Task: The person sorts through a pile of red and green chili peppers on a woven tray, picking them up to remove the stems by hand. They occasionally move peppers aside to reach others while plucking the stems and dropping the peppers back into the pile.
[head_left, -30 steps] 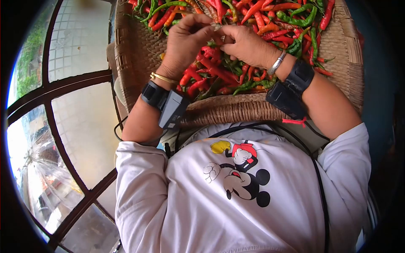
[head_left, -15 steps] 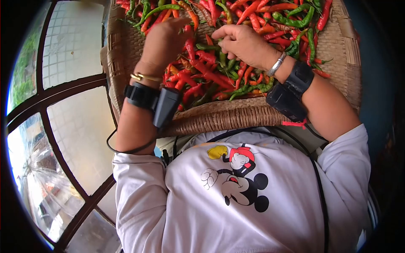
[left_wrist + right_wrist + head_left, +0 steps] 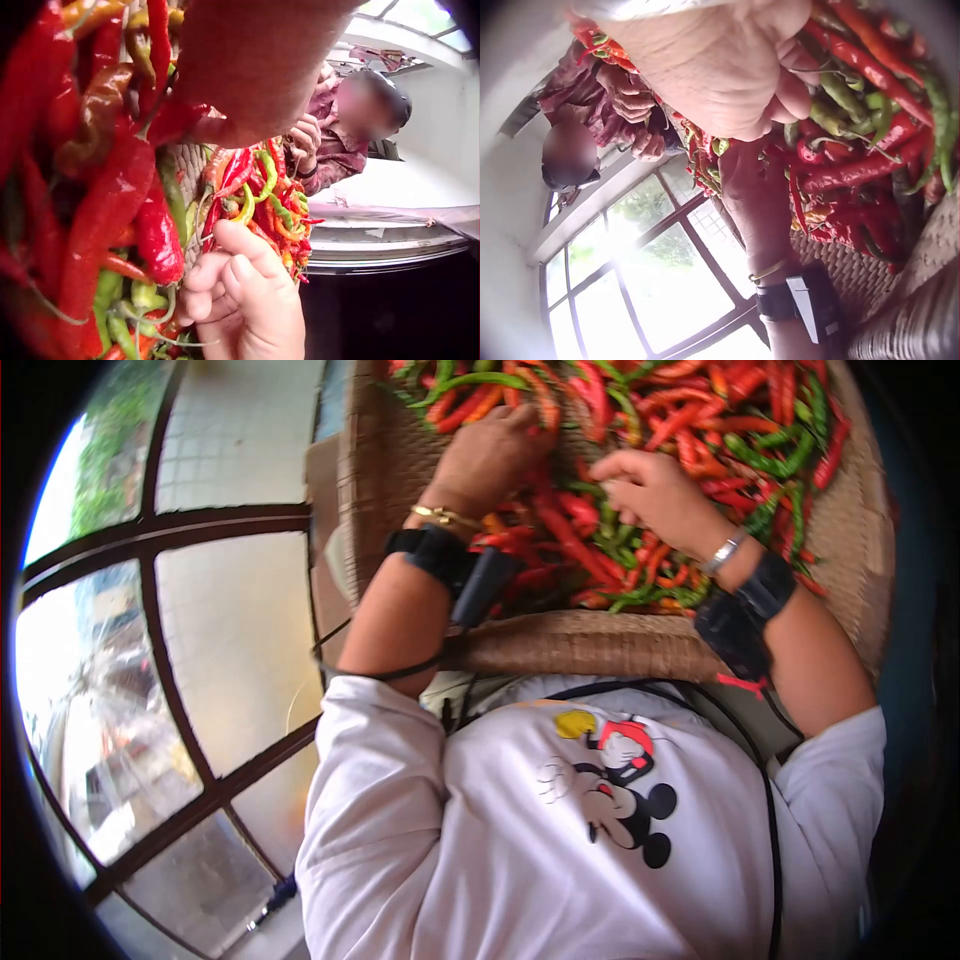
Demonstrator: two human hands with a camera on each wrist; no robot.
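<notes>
Red, green and orange chili peppers [image 3: 575, 540] lie heaped in a woven basket [image 3: 600, 640]. My left hand [image 3: 495, 455] reaches palm down over them, its fingertips hidden in the head view. In the left wrist view a red chili [image 3: 176, 124] shows right by that hand's fingers; I cannot tell whether they grip it. To its right my right hand [image 3: 660, 500] hovers over the near part of the heap. Its index finger points toward the left hand, the other fingers loosely bent, as the left wrist view shows too. No chili appears between them.
A framed window [image 3: 230, 630] runs along the left side. Another person in a patterned shirt [image 3: 577, 101] sits across, hands by more chilies. A black cable [image 3: 765, 810] crosses the wearer's white shirt [image 3: 520, 840]. The basket's thick rim is close before the body.
The hands were together a second ago, then parted as the left drew back to the left. Now the left hand is farther forward over the chilies. The head view has shifted.
</notes>
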